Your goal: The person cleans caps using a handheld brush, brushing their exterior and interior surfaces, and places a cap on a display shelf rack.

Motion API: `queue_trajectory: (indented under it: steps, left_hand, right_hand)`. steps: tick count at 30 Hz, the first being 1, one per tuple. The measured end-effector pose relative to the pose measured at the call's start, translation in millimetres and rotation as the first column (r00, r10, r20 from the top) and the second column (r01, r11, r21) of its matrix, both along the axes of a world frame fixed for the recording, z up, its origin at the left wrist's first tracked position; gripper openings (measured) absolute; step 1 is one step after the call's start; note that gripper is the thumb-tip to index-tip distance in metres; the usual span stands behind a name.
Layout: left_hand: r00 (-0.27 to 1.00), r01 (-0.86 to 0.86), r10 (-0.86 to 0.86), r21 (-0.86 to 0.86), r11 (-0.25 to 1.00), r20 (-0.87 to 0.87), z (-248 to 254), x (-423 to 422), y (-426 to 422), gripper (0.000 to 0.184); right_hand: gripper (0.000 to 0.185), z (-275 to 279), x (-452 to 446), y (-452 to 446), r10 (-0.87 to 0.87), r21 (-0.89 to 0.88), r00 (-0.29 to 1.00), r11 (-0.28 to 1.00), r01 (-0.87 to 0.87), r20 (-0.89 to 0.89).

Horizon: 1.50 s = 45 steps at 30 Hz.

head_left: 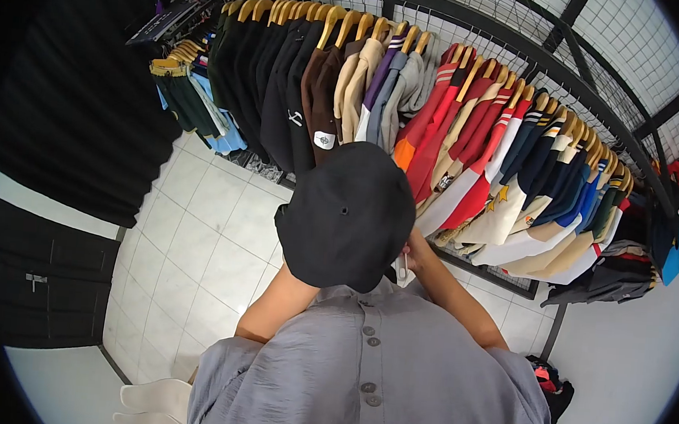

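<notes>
The cap [345, 216] lies just left of our right hand [411, 252], hiding our left hand; we can't tell either grip.

Bright, even light across the white floor tiles [212, 203], strong fisheye curvature, black rounded corners.

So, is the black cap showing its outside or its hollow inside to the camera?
Its outside: the black cap presents a smooth rounded surface with a small round eyelet, and no lining shows.
</notes>
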<state>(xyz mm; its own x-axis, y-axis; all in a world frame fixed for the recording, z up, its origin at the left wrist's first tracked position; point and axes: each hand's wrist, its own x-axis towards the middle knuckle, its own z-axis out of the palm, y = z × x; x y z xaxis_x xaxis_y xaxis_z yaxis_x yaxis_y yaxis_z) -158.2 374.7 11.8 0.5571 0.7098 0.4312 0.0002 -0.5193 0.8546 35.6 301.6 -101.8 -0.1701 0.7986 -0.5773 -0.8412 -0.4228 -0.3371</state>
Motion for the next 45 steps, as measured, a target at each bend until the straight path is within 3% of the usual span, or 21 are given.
queue_trajectory:
  steps: [1, 3, 5, 7, 9, 13, 15, 16, 18, 20, 21, 23, 25, 30, 32, 35, 39, 41, 42, 44, 45]
  left_hand:
    - [1.0, 0.012, -0.012, -0.024, 1.0, 0.02, -0.3, -0.6, 0.6, 0.048]
    - [0.997, 0.042, -0.035, -0.094, 0.995, 0.074, -1.8, -2.4, 3.8, 0.048]
    - [0.987, 0.089, -0.063, -0.18, 0.98, 0.147, -1.4, -3.4, 5.7, 0.049]
    - [0.968, 0.157, -0.093, -0.272, 0.95, 0.235, -5.2, -3.5, 8.0, 0.05]
    - [0.919, 0.265, -0.115, -0.376, 0.888, 0.377, -10.6, -2.8, 10.3, 0.05]
    - [0.66, 0.586, -0.061, -0.462, 0.666, 0.749, -17.4, -10.0, 18.2, 0.052]
    - [0.497, 0.718, -0.033, -0.389, 0.578, 0.867, -18.8, -23.4, 21.4, 0.053]
    - [0.426, 0.768, -0.025, -0.347, 0.539, 0.904, -17.7, -31.6, 21.4, 0.054]
    - [0.41, 0.767, -0.005, -0.342, 0.543, 0.912, -10.6, -34.9, 19.9, 0.055]
    - [0.599, 0.566, 0.096, -0.505, 0.652, 0.795, -4.3, -18.2, 9.2, 0.054]
    - [0.742, 0.331, 0.204, -0.613, 0.717, 0.639, -3.1, -9.9, 5.4, 0.054]
    - [0.736, 0.276, 0.252, -0.619, 0.735, 0.628, -13.9, -10.3, 8.5, 0.053]
    - [0.466, 0.563, 0.111, -0.391, 0.728, 0.878, -12.8, -13.2, 15.3, 0.052]
    - [0.403, 0.665, 0.097, -0.364, 0.652, 0.91, 3.0, -21.7, 18.2, 0.056]
    - [0.262, 0.764, 0.168, -0.311, 0.566, 0.95, 6.5, -20.2, 16.7, 0.062]
    - [0.334, 0.616, 0.344, -0.479, 0.625, 0.878, 15.4, -19.9, 12.2, 0.07]
    - [0.315, 0.658, 0.168, -0.342, 0.67, 0.934, 6.2, -23.0, 6.4, 0.073]
    - [0.452, 0.48, 0.317, -0.527, 0.702, 0.834, 0.8, -20.0, 3.4, 0.07]
    - [0.451, 0.483, 0.314, -0.525, 0.701, 0.835, 2.5, -19.1, 3.8, 0.07]
    - [0.723, 0.299, 0.244, -0.61, 0.734, 0.647, 9.2, -18.5, 4.4, 0.063]
    - [0.724, 0.302, 0.24, -0.61, 0.732, 0.647, 13.0, -18.9, 5.3, 0.063]
  right_hand:
    - [0.039, -3.3, 0.6, -0.2, 0.001, 0.002, 1.0, 1.0, -0.001, -0.003]
    - [0.038, -12.7, 1.3, -5.3, 0.316, 0.325, 0.923, 0.916, -0.237, -0.219]
    - [0.036, -15.6, -2.1, -5.1, 0.324, 0.317, 0.915, 0.917, -0.241, -0.242]
    - [0.037, -10.8, -7.7, 0.4, 0.268, 0.113, 0.957, 0.96, -0.256, -0.109]
    - [0.038, -13.8, -12.2, 4.2, 0.283, 0.101, 0.957, 0.956, -0.276, -0.066]
    - [0.036, -18.1, -21.4, 11.4, 0.323, 0.172, 0.92, 0.942, -0.289, -0.222]
    - [0.032, -3.1, -21.8, 16.1, 0.276, 0.366, 0.96, 0.9, -0.239, -0.05]
    - [0.027, 40.4, -29.1, 17.2, 0.15, 0.105, 0.978, 0.981, -0.166, 0.147]
    - [0.023, 34.1, -22.6, 16.2, 0.077, 0.186, 0.997, 0.98, -0.073, -0.016]
    - [0.022, 34.8, -25.3, 13.4, 0.08, 0.193, 0.996, 0.978, -0.074, -0.028]
    - [0.021, 37.5, -29.8, 13.2, 0.014, 0.193, 0.998, 0.981, -0.001, -0.065]
    - [0.022, 49.0, -38.2, 11.9, -0.05, 0.192, 0.993, 0.979, 0.07, -0.104]
    - [0.027, 66.8, -41.8, 2.5, -0.037, -0.058, 0.998, 0.998, 0.034, -0.059]
    - [0.023, 62.1, -22.8, -5.4, 0.119, -0.128, 0.988, 0.983, -0.132, -0.1]
    - [0.024, 72.2, -26.1, -10.5, 0.114, -0.146, 0.991, 0.981, -0.124, -0.077]
    - [0.025, 79.7, -31.6, -17.8, 0.09, -0.147, 0.994, 0.984, -0.099, -0.064]
    - [0.021, 90.2, -35.4, -19.5, 0.03, -0.205, 0.999, 0.978, -0.032, -0.013]
    - [0.021, 91.4, -35.3, -22.5, 0.034, -0.195, 0.999, 0.98, -0.037, -0.019]
    - [0.022, 92.4, -34.2, -23.2, 0.036, -0.188, 0.999, 0.981, -0.04, -0.026]
    - [0.025, 100.7, -33.7, -23.8, 0.072, -0.16, 0.997, 0.984, -0.073, -0.015]
    - [0.028, 103.2, -33.6, -24.5, 0.111, -0.135, 0.994, 0.985, -0.111, -0.004]
